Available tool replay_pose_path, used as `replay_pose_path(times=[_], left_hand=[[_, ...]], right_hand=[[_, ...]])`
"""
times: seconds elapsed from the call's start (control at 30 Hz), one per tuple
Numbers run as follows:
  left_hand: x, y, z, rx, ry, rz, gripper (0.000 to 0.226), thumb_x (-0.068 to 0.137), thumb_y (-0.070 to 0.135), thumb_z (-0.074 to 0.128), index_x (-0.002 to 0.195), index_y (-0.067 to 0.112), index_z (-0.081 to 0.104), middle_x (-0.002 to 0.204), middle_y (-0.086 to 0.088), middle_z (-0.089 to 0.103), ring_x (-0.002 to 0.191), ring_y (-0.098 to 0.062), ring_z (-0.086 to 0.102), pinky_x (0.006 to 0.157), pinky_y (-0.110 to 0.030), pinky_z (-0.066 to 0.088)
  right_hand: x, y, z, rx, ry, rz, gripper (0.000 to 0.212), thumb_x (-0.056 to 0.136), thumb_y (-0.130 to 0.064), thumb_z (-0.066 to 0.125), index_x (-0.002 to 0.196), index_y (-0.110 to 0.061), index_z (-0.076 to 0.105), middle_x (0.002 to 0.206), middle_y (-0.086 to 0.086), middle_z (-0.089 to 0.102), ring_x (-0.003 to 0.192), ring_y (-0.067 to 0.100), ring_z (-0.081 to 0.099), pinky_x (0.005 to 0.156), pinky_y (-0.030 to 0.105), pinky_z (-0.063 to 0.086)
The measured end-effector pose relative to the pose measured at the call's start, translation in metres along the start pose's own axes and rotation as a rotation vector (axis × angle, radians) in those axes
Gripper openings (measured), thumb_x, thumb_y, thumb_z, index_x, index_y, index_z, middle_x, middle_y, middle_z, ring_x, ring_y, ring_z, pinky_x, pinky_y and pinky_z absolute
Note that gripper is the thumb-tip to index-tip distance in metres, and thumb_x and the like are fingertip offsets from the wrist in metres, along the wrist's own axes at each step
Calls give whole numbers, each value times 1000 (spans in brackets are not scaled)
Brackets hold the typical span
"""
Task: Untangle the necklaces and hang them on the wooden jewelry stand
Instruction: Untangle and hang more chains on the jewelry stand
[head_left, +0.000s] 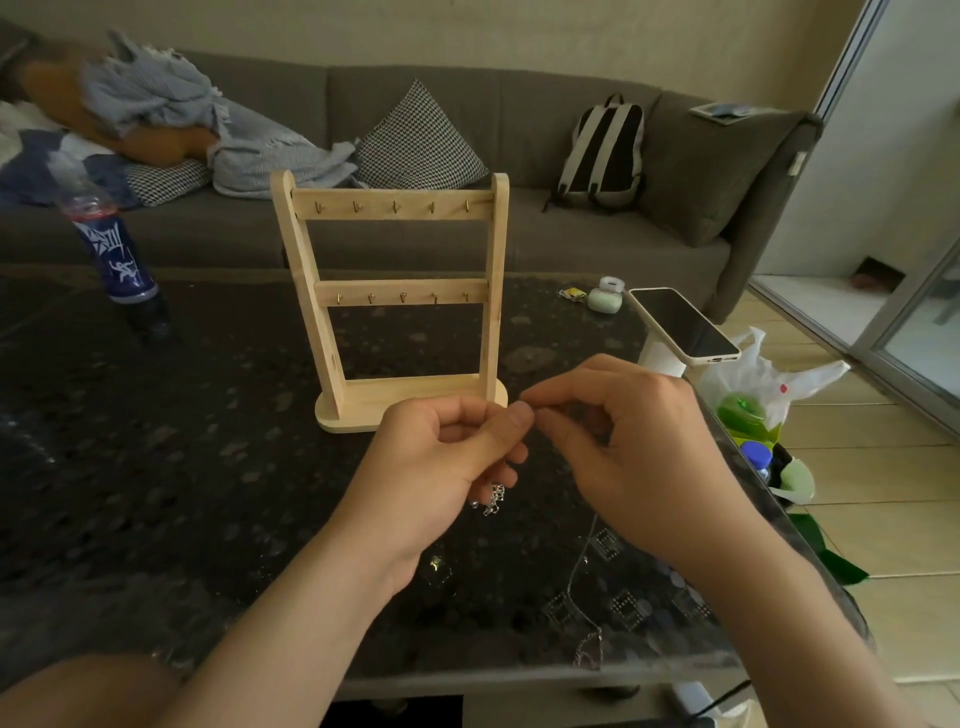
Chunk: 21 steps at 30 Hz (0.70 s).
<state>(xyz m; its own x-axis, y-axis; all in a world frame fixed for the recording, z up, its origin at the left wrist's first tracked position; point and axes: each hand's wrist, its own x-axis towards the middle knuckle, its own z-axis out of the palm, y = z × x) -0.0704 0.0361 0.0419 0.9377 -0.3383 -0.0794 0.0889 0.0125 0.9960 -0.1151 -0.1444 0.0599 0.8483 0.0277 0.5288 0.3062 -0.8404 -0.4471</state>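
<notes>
The person holds both hands just above the dark patterned table (156, 467), in front of the base of the wooden jewelry stand (395, 312). The stand is upright near the middle of the table, with two cross bars that each carry a row of small metal hooks (396, 207). The left hand (457, 447) has its fingers curled, with the thumb pressed against the forefinger in a pinch. A silvery knot of the necklaces (491, 500) dangles just below its palm, above the table. The right hand (639, 452) has its thumb and forefinger closed tip to tip, almost touching the left thumb. The strand between the fingertips is too fine to make out, but a thin chain (584, 577) trails from under this hand down to the table's near edge. A blue-labelled bottle (119, 260) stands at the far left of the table. A phone (683, 325) and a small green and white case (605, 299) lie at the far right. A plastic bag (769, 384) sits beside the table's right edge. Behind the table a grey sofa (519, 244) holds a backpack (605, 150), a checked cushion (421, 140) and a crumpled blanket (171, 104).
</notes>
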Motion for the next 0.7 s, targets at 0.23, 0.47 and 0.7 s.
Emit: replay_pose_path(times=[0.23, 0.47, 0.7], left_hand=[[0, -11, 1, -75, -28, -103, 14, 98, 17, 71, 105, 13, 82, 98, -7, 82, 81, -14, 76, 75, -31, 58], [0, -12, 4, -11, -14, -131, 31, 91, 47, 74, 98, 18, 82, 88, -4, 80, 72, -13, 71, 67, -30, 54], [2, -13, 4, -148, -48, -79, 21, 102, 21, 66, 94, 19, 85, 87, -5, 77, 72, -12, 66, 70, -30, 53]], right_hand=[[-5, 5, 6, 20, -89, 84, 19, 93, -13, 79, 104, -27, 83, 92, -18, 67, 89, -9, 61, 77, 4, 45], [-10, 4, 4, 88, -110, 105, 19, 93, -19, 80, 98, -37, 81, 85, -17, 69, 80, 6, 65, 73, 15, 51], [-11, 8, 3, 206, -43, 190, 16, 94, -21, 78, 96, -37, 81, 75, -10, 74, 67, 12, 66, 62, 19, 54]])
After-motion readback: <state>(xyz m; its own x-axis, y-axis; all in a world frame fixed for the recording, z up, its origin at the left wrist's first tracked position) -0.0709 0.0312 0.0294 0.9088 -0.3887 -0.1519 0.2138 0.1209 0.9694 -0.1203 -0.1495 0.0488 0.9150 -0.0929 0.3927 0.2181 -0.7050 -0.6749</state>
